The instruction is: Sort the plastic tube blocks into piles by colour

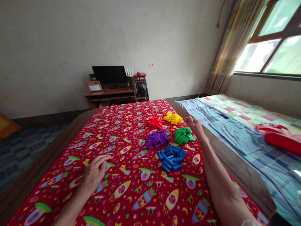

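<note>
Across the wooden table (244, 179) spreads a red cloth (127, 133) printed with rockets, and two bare hands are out over it. Left hand (96, 171) first: low at the cloth, well apart from the pieces, fingers loosely extended and slightly curled, nothing to be seen in its grasp. Over at the far right edge, the right hand (195, 126) reaches out, fingertips pointing toward the yellow heap and near it; the fingers look bent, but whether they hold anything, I cannot tell. Now the heaps of small cylinders, sorted by colour! Biggest and nearest, the blue pieces (167, 164), spread loosely; just beyond them, the purple pieces (158, 138); right of those, the green pieces (182, 136); farther off, the yellow pieces (173, 118); and smallest, just left of the yellow, the red pieces (155, 121).
</note>
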